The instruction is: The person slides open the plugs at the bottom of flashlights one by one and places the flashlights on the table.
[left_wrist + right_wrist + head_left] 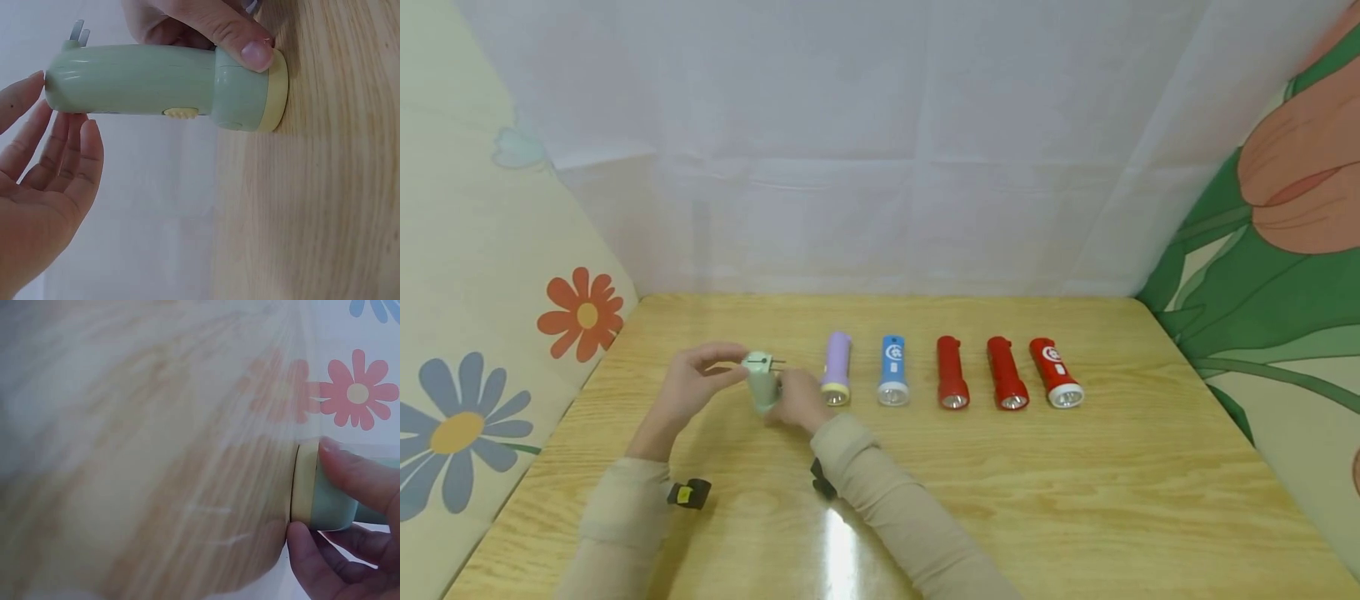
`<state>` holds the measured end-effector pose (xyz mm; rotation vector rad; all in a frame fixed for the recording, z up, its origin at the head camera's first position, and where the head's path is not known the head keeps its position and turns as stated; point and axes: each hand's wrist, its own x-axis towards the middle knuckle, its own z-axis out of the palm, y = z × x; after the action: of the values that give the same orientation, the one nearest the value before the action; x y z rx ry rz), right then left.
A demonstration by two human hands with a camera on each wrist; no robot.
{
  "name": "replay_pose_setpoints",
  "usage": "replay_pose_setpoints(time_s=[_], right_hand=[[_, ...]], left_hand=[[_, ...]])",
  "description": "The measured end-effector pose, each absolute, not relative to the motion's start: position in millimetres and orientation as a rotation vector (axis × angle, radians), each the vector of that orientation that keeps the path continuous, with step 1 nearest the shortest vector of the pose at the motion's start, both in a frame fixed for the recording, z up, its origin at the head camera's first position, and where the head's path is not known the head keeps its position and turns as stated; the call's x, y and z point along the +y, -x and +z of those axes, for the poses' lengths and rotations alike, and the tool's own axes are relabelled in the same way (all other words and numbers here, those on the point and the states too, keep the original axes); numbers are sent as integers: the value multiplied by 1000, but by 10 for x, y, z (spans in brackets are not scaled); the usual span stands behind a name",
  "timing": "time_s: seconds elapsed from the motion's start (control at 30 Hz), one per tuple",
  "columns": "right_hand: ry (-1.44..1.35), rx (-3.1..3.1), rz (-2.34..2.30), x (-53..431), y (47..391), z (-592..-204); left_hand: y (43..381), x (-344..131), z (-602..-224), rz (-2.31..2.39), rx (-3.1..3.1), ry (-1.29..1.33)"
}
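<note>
we've got L hand (695,382) ctr-left of frame, fingers relaxed, just touching top of upright green flashlight (763,388), R hand (801,400) gripping its bottom end, then purple flashlight (834,369), blue flashlight (892,368), 3 red flashlights (951,371) ctr to ctr-right

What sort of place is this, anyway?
Probably a makeshift filming corner: a creased white backdrop hangs behind a table, flower-print panels flank it, and flashlights lie in a row.
</note>
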<state>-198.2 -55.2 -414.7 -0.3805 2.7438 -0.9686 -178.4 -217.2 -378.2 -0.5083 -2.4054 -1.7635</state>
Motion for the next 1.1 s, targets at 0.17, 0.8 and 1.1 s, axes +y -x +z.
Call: replay_pose_setpoints(time_s=[0.17, 0.8, 1.1], right_hand=[[391, 2733, -973, -546, 1986, -4152], [424, 2706, -1005, -520, 1972, -4174], [366, 2594, -1105, -498, 1933, -4149]], left_hand=[[1797, -2173, -3804, -1733, -2415, 526], [1852, -2148, -3870, -1651, -2377, 421], [1897, -2121, -3857, -1609, -2431, 344]])
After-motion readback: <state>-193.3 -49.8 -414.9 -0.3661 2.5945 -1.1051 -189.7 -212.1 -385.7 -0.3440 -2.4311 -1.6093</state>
